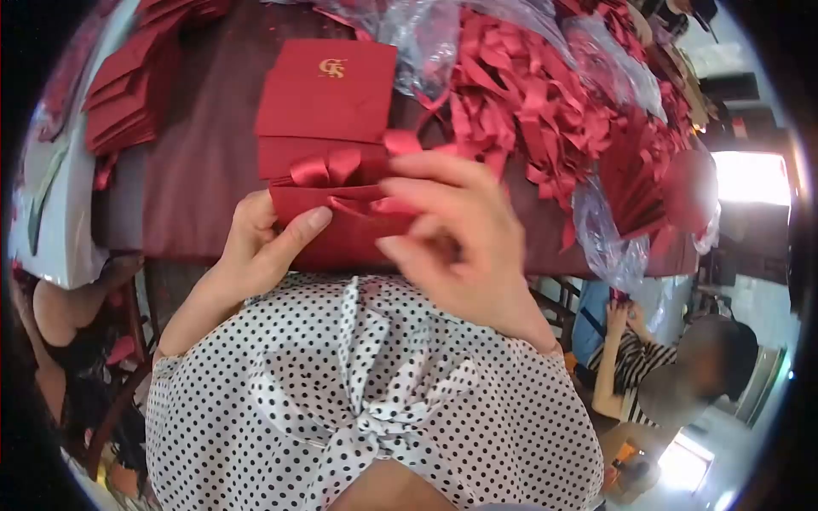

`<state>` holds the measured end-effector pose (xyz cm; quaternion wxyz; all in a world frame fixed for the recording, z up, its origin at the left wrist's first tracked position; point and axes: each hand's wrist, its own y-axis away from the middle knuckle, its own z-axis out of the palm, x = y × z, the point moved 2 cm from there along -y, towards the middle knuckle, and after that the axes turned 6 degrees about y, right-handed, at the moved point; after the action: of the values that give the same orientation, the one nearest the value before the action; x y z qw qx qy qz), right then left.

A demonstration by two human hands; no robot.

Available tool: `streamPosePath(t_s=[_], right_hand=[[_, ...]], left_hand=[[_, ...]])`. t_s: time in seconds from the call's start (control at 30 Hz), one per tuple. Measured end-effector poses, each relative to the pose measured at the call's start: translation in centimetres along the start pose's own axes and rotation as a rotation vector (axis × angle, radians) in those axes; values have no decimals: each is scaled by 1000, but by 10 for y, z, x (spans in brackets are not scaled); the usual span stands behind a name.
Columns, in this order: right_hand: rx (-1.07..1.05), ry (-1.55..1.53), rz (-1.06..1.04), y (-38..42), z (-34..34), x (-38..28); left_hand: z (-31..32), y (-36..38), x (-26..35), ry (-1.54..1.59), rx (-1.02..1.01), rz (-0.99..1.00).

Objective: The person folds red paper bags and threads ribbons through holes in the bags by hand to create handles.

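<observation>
While the red pouch (336, 243) is held up at the near edge of the bench (204, 175), the left hand (260, 249) pinches its left side, thumb across the front. Glossy ribbon (328, 169) shows along its top; whether the blurred, curved right hand (469, 243) grips any, I can't tell. Behind lies a gold-lettered folder (328, 106), right of it heaped ribbons (545, 111).

The person's right hand (456, 234) hides the right end of a dark-red paper pouch (349, 245). Beyond the near right corner of the dark-red cloth-covered table (200, 179), a striped-shirted co-worker's head (716, 358) is blurred. The view's top cuts off clear crinkled plastic (419, 43).
</observation>
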<state>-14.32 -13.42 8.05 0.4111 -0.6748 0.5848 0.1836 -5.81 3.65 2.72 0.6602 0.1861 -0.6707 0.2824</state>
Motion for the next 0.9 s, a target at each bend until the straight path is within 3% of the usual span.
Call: streamPosePath(t_s=[0.07, 0.1, 0.13, 0.17, 0.23, 0.27, 0.3, 0.33, 0.43, 0.47, 0.53, 0.57, 0.6, 0.63, 0.67, 0.7, 0.73, 0.77, 0.8, 0.83, 0.87, 0.9], right_hand=[[66, -62, -13, 4, -10, -1], [210, -47, -120, 7, -12, 7], [367, -143, -62, 12, -12, 15], [302, 125, -5, 17, -24, 22], [266, -3, 373, 21, -25, 33], [249, 47, 212, 15, -24, 32], [301, -352, 282, 18, -10, 45], [300, -174, 243, 20, -11, 51], [374, -153, 350, 28, -25, 58], [360, -339, 332, 28, -37, 55], [510, -180, 230, 41, -62, 67], [585, 94, 237, 51, -84, 70], [723, -626, 190, 73, -107, 97], [929, -49, 292, 78, -130, 84], [928, 522, 244, 94, -167, 90], [1057, 710, 261, 114, -198, 110], [1273, 76, 253, 134, -240, 135], [1137, 50, 168, 152, -278, 150], [1193, -218, 11, 151, -292, 147], [1188, -288, -51, 177, -328, 178], [1202, -52, -38, 183, -332, 177], [1228, -225, -31, 201, -355, 203]], left_hand=[[-9, 2, -2, 125, 69, -50], [-12, 3, -3, 110, 87, -52], [-14, 3, -4, 180, 135, -40], [-15, 3, -4, 254, 175, -28], [-15, 0, -3, 248, 188, -17], [-12, -3, 0, 257, 220, -45], [-6, -9, 1, 273, 234, -75], [1, -12, 2, 271, 291, -82], [-11, 0, -17, 142, 21, -73], [-16, 6, -28, 43, -61, -35], [5, -8, -12, 124, -134, 20], [12, -20, -5, 130, -186, 29], [18, -28, 1, 134, -233, 39], [16, -28, 2, 63, -144, 5], [9, -27, -2, 38, -106, -13], [2, -28, -6, 11, -67, -33], [0, -29, -8, 39, -21, -13], [-5, -30, -12, 65, -13, -14], [-8, -30, -14, 91, -3, -13], [-7, -32, -13, 70, -5, 4], [-6, -33, -15, 72, -5, 4], [-6, -33, -17, 85, 6, -11]])
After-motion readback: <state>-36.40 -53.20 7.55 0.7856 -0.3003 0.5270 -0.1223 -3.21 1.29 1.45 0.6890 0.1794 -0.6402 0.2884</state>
